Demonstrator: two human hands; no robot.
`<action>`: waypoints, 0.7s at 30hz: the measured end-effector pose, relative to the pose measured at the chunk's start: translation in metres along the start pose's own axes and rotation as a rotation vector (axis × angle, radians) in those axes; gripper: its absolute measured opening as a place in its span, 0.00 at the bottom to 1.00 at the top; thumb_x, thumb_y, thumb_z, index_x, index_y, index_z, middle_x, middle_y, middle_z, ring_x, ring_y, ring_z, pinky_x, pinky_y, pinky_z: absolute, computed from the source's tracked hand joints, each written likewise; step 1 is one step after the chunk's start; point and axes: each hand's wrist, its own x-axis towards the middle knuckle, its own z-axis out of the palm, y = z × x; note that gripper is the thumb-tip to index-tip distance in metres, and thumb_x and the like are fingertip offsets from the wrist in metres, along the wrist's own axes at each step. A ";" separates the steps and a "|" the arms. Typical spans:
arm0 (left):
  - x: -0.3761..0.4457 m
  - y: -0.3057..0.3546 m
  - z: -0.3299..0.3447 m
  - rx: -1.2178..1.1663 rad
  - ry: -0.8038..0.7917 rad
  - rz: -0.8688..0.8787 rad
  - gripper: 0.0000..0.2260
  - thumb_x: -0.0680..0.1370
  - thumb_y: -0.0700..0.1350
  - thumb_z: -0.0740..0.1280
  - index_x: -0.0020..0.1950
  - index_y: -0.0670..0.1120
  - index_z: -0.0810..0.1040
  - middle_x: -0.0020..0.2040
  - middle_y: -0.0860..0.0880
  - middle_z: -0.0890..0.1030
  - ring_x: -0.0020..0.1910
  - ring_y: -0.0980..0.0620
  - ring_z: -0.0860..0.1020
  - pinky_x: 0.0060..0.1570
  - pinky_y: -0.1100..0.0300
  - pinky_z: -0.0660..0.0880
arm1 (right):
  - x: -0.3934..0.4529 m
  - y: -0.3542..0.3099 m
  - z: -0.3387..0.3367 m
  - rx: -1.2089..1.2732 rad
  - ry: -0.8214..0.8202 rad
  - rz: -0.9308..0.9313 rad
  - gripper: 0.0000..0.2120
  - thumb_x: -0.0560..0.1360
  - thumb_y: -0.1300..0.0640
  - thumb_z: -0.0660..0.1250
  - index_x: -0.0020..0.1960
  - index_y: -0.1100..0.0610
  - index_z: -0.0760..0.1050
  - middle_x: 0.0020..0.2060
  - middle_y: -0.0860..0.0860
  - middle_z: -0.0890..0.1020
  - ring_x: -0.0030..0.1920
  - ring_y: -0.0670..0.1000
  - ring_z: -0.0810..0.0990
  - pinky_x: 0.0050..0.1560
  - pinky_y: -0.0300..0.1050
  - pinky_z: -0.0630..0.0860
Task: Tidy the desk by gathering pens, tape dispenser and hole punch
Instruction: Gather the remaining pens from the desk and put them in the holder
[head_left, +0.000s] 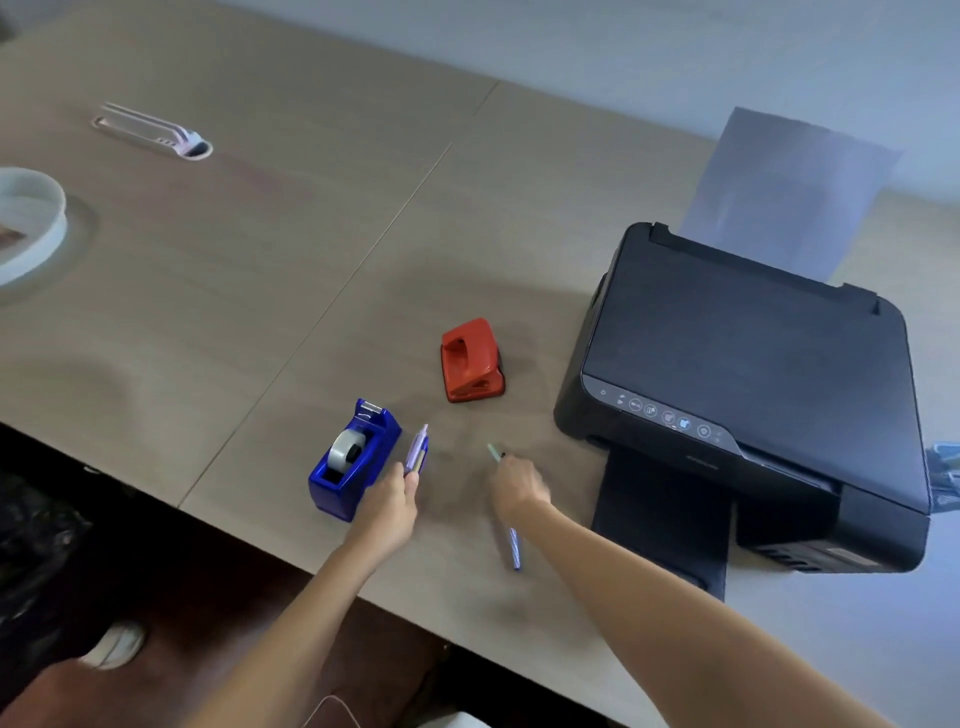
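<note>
Here, a pale wood-grain desk (260, 291) is viewed from above, with both bare forearms reaching in from the near edge. The left hand (390, 506) has its fingers closed around a small bunch of pens (417, 453), of which a lilac barrel is the clearest; the tips point away from the person. Just left of this hand, and apparently touching it, stands a blue plastic tape dispenser (355, 457) loaded with a roll of clear tape. The right hand (519, 488) is motion-blurred; its fingers appear curled around a thin pale green pen (494, 452), whose tip projects beyond the knuckles. A blue pen (514, 551) lies on the desk under the right wrist. Whether that hand touches it cannot be told. A red hole punch (471, 361) sits farther back, between the two hands and apart from both. To the right stands a black inkjet printer (748, 384), with a sheet of paper (784, 182) upright in its rear feed. At the far left are a white round dish (36, 223) and a pale pink holder (156, 130).
</note>
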 end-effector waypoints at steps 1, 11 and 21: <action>0.000 0.002 -0.007 -0.043 -0.013 -0.011 0.12 0.83 0.47 0.53 0.42 0.43 0.65 0.39 0.39 0.79 0.41 0.38 0.78 0.45 0.48 0.74 | -0.003 0.002 -0.007 0.006 -0.004 -0.005 0.17 0.76 0.66 0.53 0.61 0.63 0.74 0.57 0.60 0.80 0.57 0.61 0.79 0.53 0.50 0.75; -0.003 0.141 -0.055 -0.344 -0.284 0.221 0.12 0.80 0.42 0.59 0.36 0.43 0.68 0.25 0.49 0.65 0.14 0.61 0.62 0.16 0.72 0.59 | -0.105 0.035 -0.159 0.355 0.416 -0.642 0.18 0.78 0.51 0.51 0.36 0.61 0.65 0.33 0.61 0.76 0.38 0.59 0.69 0.41 0.52 0.68; -0.050 0.378 0.012 -0.173 -0.347 0.711 0.12 0.80 0.41 0.63 0.52 0.56 0.81 0.39 0.49 0.81 0.30 0.55 0.72 0.32 0.63 0.73 | -0.145 0.245 -0.343 0.712 1.007 -0.416 0.08 0.77 0.54 0.62 0.41 0.52 0.77 0.37 0.54 0.79 0.38 0.53 0.77 0.45 0.51 0.75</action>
